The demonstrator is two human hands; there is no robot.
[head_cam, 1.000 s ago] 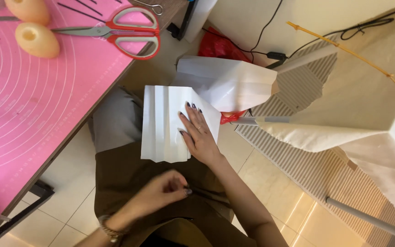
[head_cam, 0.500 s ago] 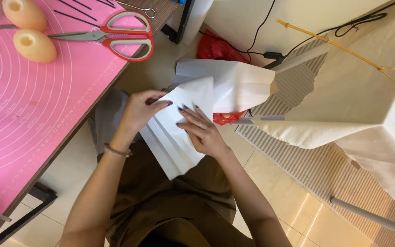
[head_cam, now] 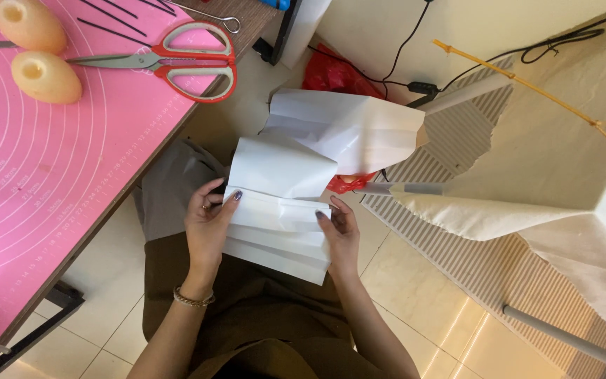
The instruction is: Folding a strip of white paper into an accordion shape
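A white sheet of paper (head_cam: 282,203) with several pleat folds lies over my lap. My left hand (head_cam: 208,228) grips its left edge, thumb on top. My right hand (head_cam: 339,235) holds its right edge, fingertips pressing on a fold. The paper's far end curls upward. A second creased white sheet (head_cam: 348,130) lies just beyond it on the floor.
A pink cutting mat (head_cam: 43,168) covers the table at left, with red-handled scissors (head_cam: 177,63), two pale egg-shaped objects (head_cam: 43,76) and thin black sticks. At right stands a cloth-covered frame (head_cam: 548,175) with a yellow stick; a red bag (head_cam: 334,74) and black cables lie behind.
My left hand rose from my lap to the paper's left edge. Both hands now hold the pleated sheet flatter and closer to me, at its two sides.
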